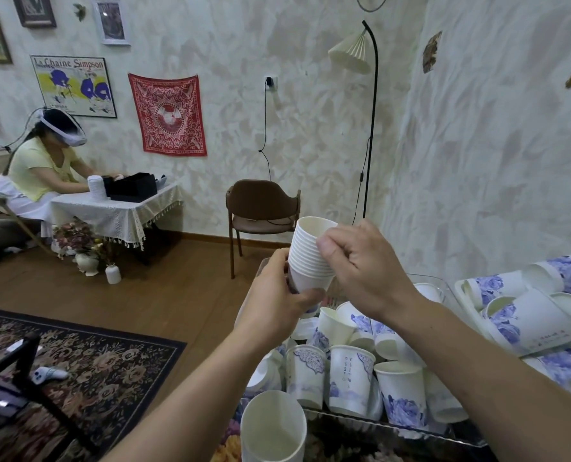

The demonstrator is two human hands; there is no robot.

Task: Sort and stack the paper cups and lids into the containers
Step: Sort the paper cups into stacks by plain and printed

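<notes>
Above a clear bin (444, 285) heaped with loose cups (350, 378), my left hand (277, 291) grips the base of a nested cup stack (312, 258) while my right hand (360, 261) pinches its upper rims.

1. The room is evenly and softly lit, moderately bright, with no visible light source switched on.
2. Shadows are faint and diffuse; a soft one lies under the brown wooden chair (260, 215).
3. Wide-angle distortion bends the black floor lamp pole (372, 128) and tilts the cream textured wall (494, 145) at the right.
4. Focus is fairly sharp centrally; the edges and near forearms look slightly smeared.
5. No glare shows.
</notes>
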